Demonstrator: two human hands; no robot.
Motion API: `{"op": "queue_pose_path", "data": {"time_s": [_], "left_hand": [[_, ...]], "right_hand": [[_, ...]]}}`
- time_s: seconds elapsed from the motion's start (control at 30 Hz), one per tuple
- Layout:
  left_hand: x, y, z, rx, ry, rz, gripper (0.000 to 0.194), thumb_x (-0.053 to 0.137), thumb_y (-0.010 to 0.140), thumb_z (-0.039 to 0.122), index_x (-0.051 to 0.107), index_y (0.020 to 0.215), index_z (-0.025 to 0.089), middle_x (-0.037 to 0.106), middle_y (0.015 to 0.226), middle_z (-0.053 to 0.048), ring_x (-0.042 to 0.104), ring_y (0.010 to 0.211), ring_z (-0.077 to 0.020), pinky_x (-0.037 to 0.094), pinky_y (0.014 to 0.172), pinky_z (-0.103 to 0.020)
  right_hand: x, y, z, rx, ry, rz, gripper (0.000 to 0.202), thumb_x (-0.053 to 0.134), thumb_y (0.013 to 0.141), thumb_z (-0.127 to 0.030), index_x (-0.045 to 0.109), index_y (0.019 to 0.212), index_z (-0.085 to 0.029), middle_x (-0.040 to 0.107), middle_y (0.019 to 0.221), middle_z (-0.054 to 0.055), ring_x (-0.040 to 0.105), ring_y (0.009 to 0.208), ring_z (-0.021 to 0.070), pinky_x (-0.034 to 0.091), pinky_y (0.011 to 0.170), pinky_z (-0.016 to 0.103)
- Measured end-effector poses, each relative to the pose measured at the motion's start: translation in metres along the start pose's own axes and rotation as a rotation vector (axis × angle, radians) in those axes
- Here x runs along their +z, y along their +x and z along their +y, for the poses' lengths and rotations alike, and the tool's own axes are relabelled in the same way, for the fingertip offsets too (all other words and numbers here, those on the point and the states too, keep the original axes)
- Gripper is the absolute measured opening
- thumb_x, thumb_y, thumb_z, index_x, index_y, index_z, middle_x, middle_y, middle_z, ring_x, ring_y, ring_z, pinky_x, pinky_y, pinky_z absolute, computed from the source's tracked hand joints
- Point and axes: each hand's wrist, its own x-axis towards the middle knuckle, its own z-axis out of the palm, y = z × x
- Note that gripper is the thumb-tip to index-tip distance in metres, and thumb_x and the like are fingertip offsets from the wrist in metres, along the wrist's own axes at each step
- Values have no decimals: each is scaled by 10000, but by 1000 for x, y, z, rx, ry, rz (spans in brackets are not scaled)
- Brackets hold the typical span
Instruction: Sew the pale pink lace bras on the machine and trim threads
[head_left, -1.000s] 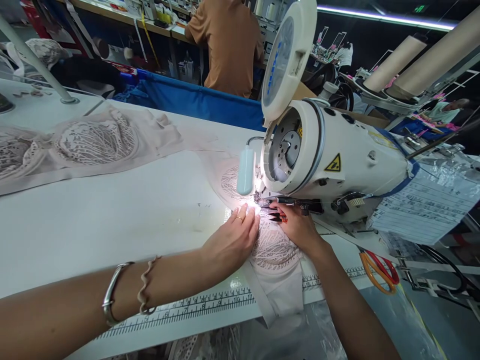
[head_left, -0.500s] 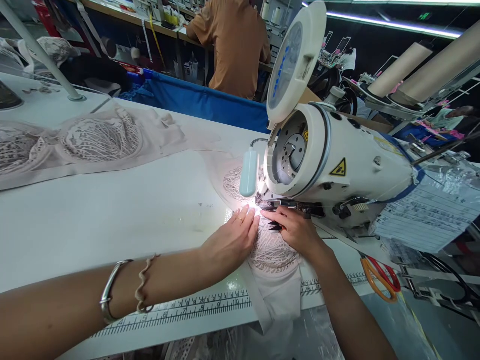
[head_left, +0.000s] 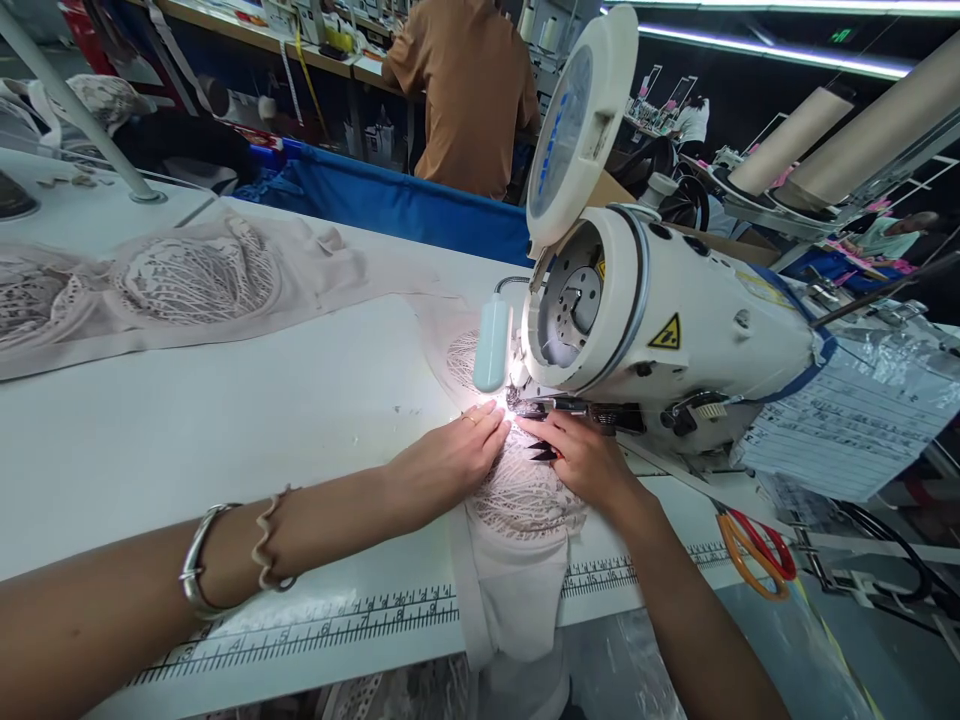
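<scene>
Fabric [head_left: 521,505], lacy in the middle and plain at its near end, runs from under the sewing machine [head_left: 675,300] across the table [head_left: 300,420]. The left hand [head_left: 454,455] lies flat, fingers together, probably pressing the cloth smooth and steady. The right hand [head_left: 589,460] stretches its index finger to the same bright spot, its other fingers curled over small snips [head_left: 541,452], dark blades pointing left, seemingly tucked there to stay handy. A lamp [head_left: 491,345] hangs close, presumably to light that spot. The hands are apart, fingertips near each other; the fabric lies beneath and between them, its near end hanging over the table's edge
</scene>
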Motion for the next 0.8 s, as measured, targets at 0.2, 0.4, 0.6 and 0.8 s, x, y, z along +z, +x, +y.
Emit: {"op": "queue_pose_path", "data": {"time_s": [0.2, 0.4, 0.6, 0.8], "left_hand": [[-12, 7, -10, 42, 20, -2, 390, 314, 974, 6, 577, 1261, 16, 664, 1270, -220, 644, 1185, -254, 572, 947, -380], [-21, 10, -28, 65, -88, -56, 343, 351, 995, 36, 619, 1205, 81, 684, 1237, -173, 663, 1101, -212, 557, 920, -334], [-31, 19, -38, 80, -52, -83, 394, 318, 960, -27, 652, 1112, 119, 704, 1163, -123, 664, 993, -199, 520, 865, -326], [-17, 13, 6, -93, -179, 81, 308, 336, 1002, 48, 627, 1098, 81, 678, 1081, -156, 627, 987, -225, 535, 821, -364]], "right_hand": [[4, 0, 2, -29, -2, 27, 652, 455, 708, 62, 694, 1218, -267, 687, 849, 8, 618, 781, 183, 477, 709, 272], [5, -1, 2, -18, 9, 36, 619, 460, 736, 55, 687, 1210, -270, 711, 892, 15, 640, 833, 190, 488, 768, 282], [4, -1, -1, 8, 60, 15, 625, 428, 757, 47, 679, 1246, -250, 708, 938, 26, 635, 840, 185, 493, 758, 277], [3, 0, -1, 15, 154, -30, 652, 428, 707, 53, 687, 1230, -237, 685, 924, 34, 636, 838, 177, 508, 743, 254]]}}
